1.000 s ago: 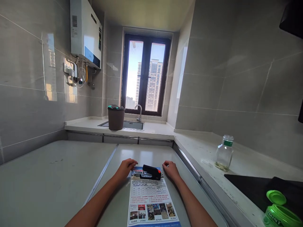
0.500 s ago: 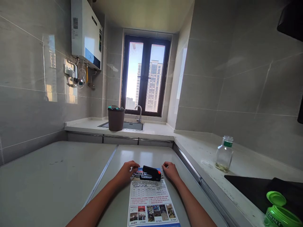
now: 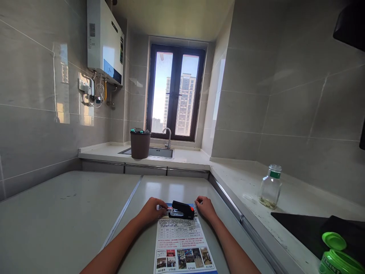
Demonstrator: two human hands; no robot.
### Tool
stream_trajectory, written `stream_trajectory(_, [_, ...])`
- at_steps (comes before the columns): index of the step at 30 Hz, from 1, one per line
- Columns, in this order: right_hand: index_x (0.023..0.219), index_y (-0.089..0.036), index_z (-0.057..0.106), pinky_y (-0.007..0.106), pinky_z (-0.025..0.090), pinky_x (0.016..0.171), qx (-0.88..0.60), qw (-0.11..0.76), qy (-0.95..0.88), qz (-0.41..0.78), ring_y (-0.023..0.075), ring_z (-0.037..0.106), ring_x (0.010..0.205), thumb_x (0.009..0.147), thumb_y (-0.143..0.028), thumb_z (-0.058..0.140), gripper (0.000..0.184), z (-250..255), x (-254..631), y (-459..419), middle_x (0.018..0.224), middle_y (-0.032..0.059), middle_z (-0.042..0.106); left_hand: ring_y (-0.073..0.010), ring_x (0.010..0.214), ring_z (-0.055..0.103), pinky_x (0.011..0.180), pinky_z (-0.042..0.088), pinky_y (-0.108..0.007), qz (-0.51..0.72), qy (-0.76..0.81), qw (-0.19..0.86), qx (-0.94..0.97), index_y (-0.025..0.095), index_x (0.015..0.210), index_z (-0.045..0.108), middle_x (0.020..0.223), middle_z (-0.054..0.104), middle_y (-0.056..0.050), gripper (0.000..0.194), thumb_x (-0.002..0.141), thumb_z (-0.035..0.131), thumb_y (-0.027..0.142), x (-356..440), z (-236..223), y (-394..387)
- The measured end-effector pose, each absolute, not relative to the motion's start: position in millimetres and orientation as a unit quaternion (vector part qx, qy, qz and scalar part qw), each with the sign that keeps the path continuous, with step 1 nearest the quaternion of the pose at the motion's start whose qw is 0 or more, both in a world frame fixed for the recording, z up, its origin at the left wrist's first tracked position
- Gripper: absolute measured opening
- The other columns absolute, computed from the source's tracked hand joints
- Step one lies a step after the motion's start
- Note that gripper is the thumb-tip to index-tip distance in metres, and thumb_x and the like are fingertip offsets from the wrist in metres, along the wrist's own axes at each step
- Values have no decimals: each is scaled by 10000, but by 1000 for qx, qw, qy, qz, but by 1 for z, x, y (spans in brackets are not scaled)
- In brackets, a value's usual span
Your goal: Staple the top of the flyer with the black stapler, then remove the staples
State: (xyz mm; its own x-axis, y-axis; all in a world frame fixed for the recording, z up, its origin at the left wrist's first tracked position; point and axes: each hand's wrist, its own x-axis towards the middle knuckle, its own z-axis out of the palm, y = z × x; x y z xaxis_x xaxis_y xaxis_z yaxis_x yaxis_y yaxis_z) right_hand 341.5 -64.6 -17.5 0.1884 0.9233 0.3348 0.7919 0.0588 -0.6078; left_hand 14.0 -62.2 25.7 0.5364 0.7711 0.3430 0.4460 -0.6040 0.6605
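A black stapler [image 3: 182, 210] with a red detail lies across the top of a printed leaflet [image 3: 182, 238] on the table. My left hand [image 3: 153, 210] is at the stapler's left end, thumb and fingers pinched on its shiny metal slide [image 3: 169, 210]. A small pale end of that piece shows beside the fingertips. My right hand [image 3: 205, 206] rests on the table by the leaflet's top right corner, apart from the stapler. Its fingers are curled closed and I see nothing in them.
On the right counter stand a glass jar [image 3: 270, 188] with bits at the bottom, a clear lid [image 3: 247, 196] and an open green tub [image 3: 339, 262] beside a black hob [image 3: 302, 228]. A brown bin [image 3: 140, 145] stands by the sink [image 3: 161, 152].
My left hand has shifted slightly down and now shows a pale piece at its fingertips. The stapler, leaflet and right hand stay almost the same.
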Motion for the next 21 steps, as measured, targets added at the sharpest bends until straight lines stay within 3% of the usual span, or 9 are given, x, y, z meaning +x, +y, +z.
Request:
stream_trajectory(11, [725, -210, 705, 292, 476, 763, -633, 392, -663, 73, 223, 670, 793, 873, -315, 574, 223, -3, 323, -76, 804, 70, 743, -242, 848, 715, 854, 499, -330, 283, 359, 225, 861, 234, 958, 844, 957, 808, -69, 245, 832, 669, 351, 11, 30, -65])
stream_trajectory(16, [1024, -223, 725, 308, 502, 856, -547, 422, -717, 89, 214, 658, 937, 978, -435, 506, 308, 7, 287, -88, 1034, 67, 733, -250, 844, 704, 869, 487, -335, 279, 350, 216, 868, 245, 939, 847, 925, 806, -82, 241, 842, 670, 377, 5, 31, -65])
stream_trajectory(19, [1206, -249, 690, 332, 492, 940, -479, 399, -773, 120, 233, 643, 1055, 861, -395, 706, 375, 6, 271, -98, 1150, 62, 708, -263, 855, 703, 848, 486, -331, 283, 360, 222, 861, 239, 908, 847, 913, 803, -93, 220, 814, 706, 379, -4, 29, -58])
stream_trajectory(21, [1211, -254, 699, 349, 485, 953, -473, 375, -787, 125, 252, 644, 1064, 800, -342, 767, 425, 4, 267, -102, 1126, 61, 720, -266, 855, 707, 833, 484, -330, 274, 354, 224, 866, 232, 899, 846, 914, 803, -96, 210, 820, 700, 360, -10, 29, -50])
